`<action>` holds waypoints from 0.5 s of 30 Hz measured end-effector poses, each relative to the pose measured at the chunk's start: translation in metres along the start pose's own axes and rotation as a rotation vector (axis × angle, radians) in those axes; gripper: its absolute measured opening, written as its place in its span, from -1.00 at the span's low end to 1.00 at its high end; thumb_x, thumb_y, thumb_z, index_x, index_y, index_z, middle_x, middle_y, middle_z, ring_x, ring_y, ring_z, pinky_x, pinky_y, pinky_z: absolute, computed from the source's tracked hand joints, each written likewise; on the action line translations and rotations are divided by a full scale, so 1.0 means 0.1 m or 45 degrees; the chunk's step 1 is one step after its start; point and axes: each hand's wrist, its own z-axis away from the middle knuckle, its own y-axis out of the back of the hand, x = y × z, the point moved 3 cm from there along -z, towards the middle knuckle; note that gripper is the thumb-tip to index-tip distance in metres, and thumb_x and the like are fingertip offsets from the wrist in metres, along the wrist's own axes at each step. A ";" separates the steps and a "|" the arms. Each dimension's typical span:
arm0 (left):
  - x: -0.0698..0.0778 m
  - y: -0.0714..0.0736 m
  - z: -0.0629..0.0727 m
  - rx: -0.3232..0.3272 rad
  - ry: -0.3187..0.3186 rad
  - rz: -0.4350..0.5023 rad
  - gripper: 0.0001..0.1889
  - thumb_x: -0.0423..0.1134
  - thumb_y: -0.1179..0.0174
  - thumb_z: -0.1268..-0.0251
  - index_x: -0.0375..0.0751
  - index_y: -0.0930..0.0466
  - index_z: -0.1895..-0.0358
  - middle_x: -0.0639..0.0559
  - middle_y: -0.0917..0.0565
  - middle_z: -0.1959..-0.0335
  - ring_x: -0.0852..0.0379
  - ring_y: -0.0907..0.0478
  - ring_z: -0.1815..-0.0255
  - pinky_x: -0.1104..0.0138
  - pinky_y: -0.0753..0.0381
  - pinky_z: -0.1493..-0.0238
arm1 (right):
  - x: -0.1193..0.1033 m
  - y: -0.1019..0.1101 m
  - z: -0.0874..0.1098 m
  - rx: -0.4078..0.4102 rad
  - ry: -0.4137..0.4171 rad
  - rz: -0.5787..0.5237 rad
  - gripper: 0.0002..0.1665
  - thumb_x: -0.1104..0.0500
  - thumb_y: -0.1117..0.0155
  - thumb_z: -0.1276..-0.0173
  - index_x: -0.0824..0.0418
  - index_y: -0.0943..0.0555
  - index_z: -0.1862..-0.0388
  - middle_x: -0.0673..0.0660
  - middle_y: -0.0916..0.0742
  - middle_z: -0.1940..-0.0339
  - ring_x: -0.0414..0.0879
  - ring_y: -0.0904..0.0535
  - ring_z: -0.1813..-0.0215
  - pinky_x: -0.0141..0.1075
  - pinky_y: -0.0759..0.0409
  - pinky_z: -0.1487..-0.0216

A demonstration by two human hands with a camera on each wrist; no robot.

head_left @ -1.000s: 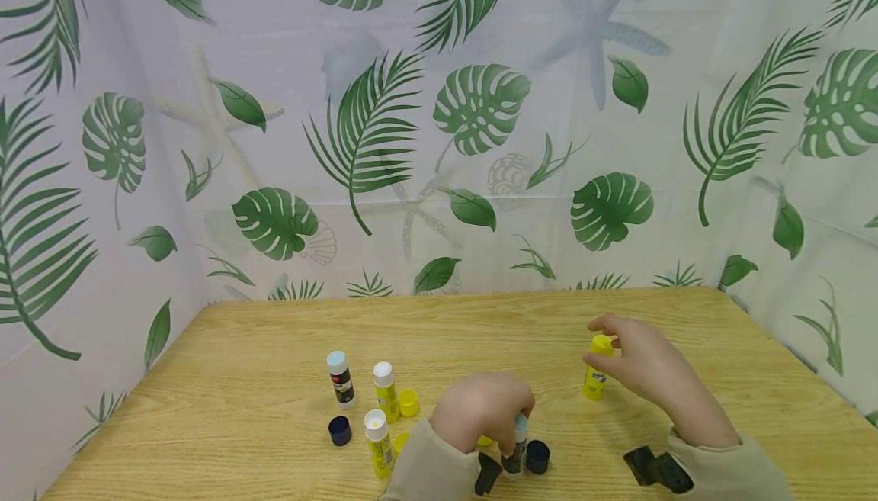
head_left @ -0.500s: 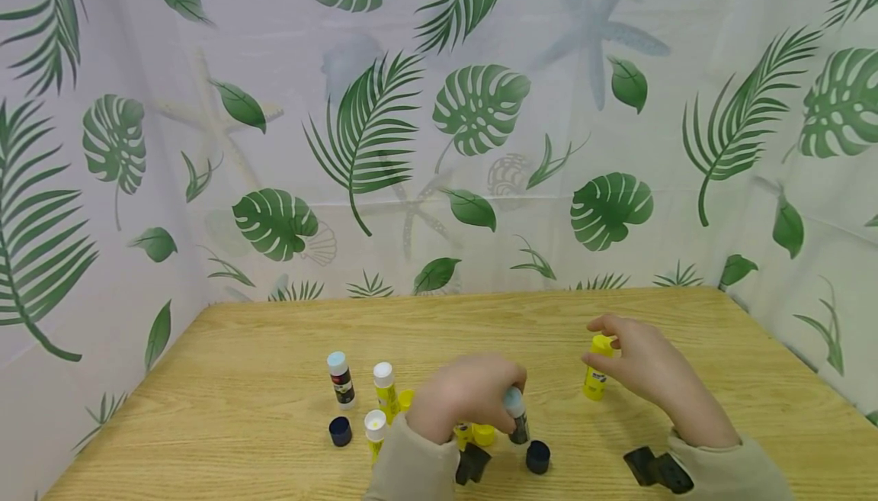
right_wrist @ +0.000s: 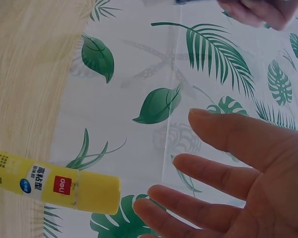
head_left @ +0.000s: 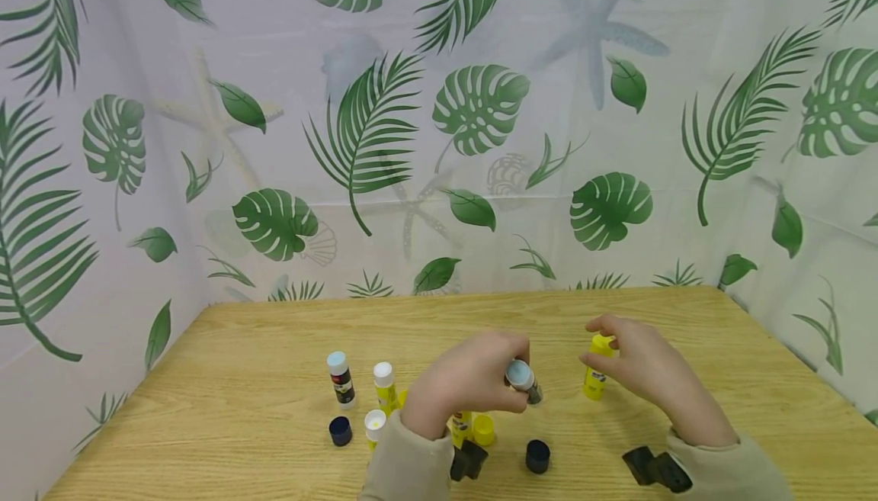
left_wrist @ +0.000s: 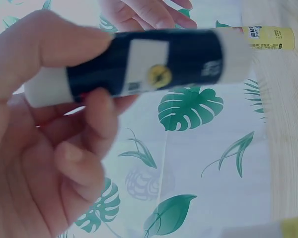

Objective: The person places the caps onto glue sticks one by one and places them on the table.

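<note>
While L hand (head_left: 473, 380) grips navy-label glue stick (left_wrist: 149, 62) betw. thumb and curled fingers, R hand (head_left: 643, 360) sits by capped yellow glue stick (head_left: 594, 384), fingers loosely bent, holding nothing. Navy-label stick is off the tabletop (head_left: 274, 341), tilted, pale-blue end twd head cam.; L wrist view gives it approx. lengthwise across, white at both ends. Capped yellow stick upright on wood-grain top, R side; R thumb & fingers flank its cap in head view, but R wrist view has a gap betw. fingertips & stick. Red "deli" mark on its label.

Near front: navy cap (head_left: 538, 457) below L hand; yellow cap (head_left: 484, 430) just beside a yellow glue stick (head_left: 461, 428), upper part hidden by L hand. Farther L: second navy-label stick (head_left: 342, 385), upright, pale-blue top, w/ another navy cap (head_left: 340, 431) in front. Betw. these & L sleeve (head_left: 411, 463): two white-topped yellow sticks (head_left: 387, 397), nearer one partly behind sleeve. Leaf-print cloth (head_left: 411, 249) at back & sides.
</note>
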 end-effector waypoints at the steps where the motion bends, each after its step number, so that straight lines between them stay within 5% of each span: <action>1: 0.01 0.01 0.00 0.024 -0.017 -0.004 -0.76 -0.41 -0.29 0.16 -0.15 -0.38 0.48 0.20 -0.42 0.55 0.32 -0.31 0.56 0.57 -0.34 0.52 | 0.00 0.00 0.00 -0.001 0.003 0.001 -0.43 0.04 -0.26 -0.14 0.40 -0.44 -0.01 0.37 -0.54 0.05 0.24 -0.47 0.11 -0.01 -0.48 0.26; 15: 0.05 0.05 0.01 0.333 -0.218 -0.139 -0.70 -0.43 -0.27 0.19 -0.15 -0.29 0.48 0.13 -0.33 0.52 0.29 -0.26 0.54 0.62 -0.25 0.49 | -0.01 0.00 0.01 0.024 0.025 -0.003 -0.45 0.05 -0.26 -0.13 0.40 -0.45 0.01 0.36 -0.55 0.08 0.23 -0.48 0.12 -0.02 -0.48 0.26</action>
